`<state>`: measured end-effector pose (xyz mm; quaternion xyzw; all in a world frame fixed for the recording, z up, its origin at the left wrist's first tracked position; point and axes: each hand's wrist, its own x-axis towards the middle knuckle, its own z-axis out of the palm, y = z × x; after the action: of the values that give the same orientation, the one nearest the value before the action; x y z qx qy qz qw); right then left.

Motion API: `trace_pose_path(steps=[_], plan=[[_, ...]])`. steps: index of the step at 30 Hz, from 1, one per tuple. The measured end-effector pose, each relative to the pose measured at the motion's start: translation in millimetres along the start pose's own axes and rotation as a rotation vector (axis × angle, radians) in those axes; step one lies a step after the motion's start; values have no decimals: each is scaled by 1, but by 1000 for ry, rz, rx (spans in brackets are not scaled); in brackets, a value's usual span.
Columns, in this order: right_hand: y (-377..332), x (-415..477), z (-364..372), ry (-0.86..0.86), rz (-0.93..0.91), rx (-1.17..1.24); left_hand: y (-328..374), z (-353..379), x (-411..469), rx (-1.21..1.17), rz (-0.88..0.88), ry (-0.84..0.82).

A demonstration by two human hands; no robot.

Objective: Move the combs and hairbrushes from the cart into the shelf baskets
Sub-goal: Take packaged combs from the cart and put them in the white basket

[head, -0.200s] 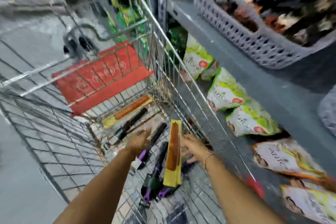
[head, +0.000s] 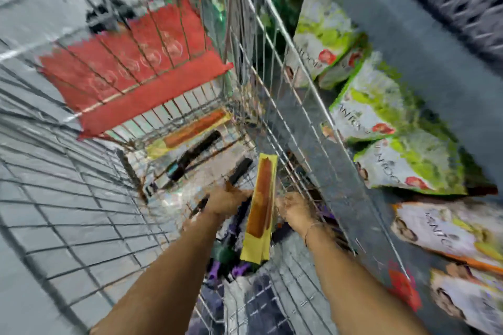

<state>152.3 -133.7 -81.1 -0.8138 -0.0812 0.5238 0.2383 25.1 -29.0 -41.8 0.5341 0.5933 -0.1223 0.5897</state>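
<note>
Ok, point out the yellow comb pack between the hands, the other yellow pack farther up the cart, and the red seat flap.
Upright yellow comb pack (head: 260, 207): head view, on its brown comb.
Far yellow comb pack (head: 190, 132): head view, mid-pack, lying on the cart floor.
Red seat flap (head: 130, 73): head view, centre of the panel.

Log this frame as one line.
stage: picking in cart | left hand: among brushes, grip unclear | right hand: beside yellow pack, grip unclear
</note>
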Motion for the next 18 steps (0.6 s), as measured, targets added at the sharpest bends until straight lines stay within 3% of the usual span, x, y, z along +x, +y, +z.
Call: trace_pose_path(steps=[2,4,6,10,18], plan=[[6,7,4,34,-52,5,1,15,3,196,9,-1],[3,9,8,35,-28,-133,-1,27,9,241,2,60],[-2,14,16,25,97,-15,-2,33,12,250,3,101],[-9,15,16,53,123,34,-9,42,17,370,62,176],[-15,2,-5,-252,216,217,-12,28,14,-78,-60,148]])
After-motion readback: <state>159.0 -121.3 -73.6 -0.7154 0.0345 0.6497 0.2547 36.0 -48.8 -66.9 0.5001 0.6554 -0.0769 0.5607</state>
